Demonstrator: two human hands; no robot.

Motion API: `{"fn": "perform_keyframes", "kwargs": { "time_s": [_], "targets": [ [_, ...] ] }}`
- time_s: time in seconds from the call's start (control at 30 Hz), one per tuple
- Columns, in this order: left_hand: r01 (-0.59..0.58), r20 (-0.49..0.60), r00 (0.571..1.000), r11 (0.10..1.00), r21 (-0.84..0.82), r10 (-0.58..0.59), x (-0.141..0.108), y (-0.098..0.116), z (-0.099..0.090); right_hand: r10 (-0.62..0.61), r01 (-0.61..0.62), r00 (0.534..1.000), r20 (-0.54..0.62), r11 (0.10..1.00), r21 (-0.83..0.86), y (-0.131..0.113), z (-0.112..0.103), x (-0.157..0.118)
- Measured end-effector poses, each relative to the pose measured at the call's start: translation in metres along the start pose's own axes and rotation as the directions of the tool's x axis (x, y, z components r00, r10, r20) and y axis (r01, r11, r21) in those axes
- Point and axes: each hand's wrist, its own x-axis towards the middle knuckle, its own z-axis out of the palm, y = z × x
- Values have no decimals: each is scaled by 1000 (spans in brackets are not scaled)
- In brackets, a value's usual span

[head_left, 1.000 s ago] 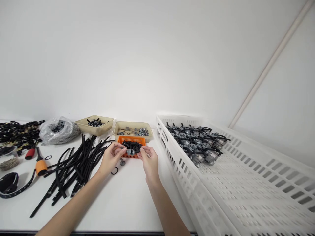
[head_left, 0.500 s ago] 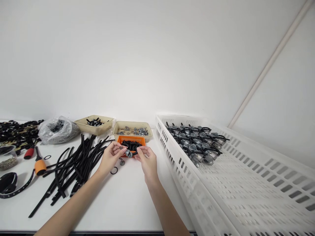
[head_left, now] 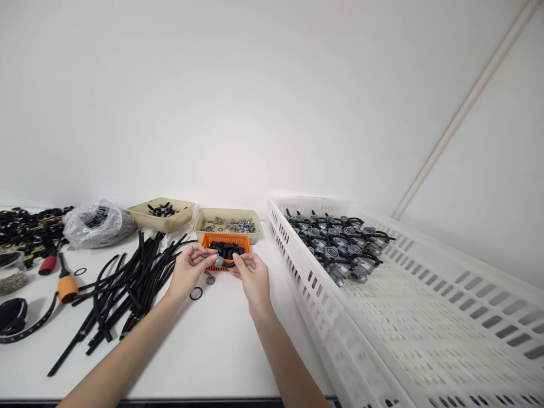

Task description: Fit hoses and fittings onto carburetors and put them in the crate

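Between my two hands is a small grey metal fitting (head_left: 219, 261) with a short black rubber tube (head_left: 228, 264) on its right side. My left hand (head_left: 190, 270) pinches the fitting's left end between thumb and fingertips. The fingers of my right hand (head_left: 251, 276) are closed on the black tube. Both hands are held in front of an orange basket (head_left: 246, 241) of short black tube pieces (head_left: 229, 249). On the table under my left hand lie a small grey metal part (head_left: 210, 279) and a black O-ring (head_left: 196, 293).
Long black tubes (head_left: 136, 277) are heaped on the left, beside an orange-handled tool (head_left: 67, 288) and a red-handled tool (head_left: 47, 264). Behind are two beige trays (head_left: 199, 235) (head_left: 174, 222) of parts and a plastic bag (head_left: 80, 229). A white crate (head_left: 314, 317) holding assembled fittings (head_left: 334, 252) flanks the right.
The grey fitting has turned between my fingers, and its round opening no longer shows. Both hands keep nearly the same place, and the view has shifted slightly.
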Motion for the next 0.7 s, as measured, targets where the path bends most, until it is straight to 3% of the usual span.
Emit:
{"fn": "perform_keyframes", "kwargs": {
  "time_s": [0.7],
  "targets": [
    [112,121,985,989,100,-124,-2,3,0,-48,48,999,-15,999,4,-3,0,0]
  ]
}}
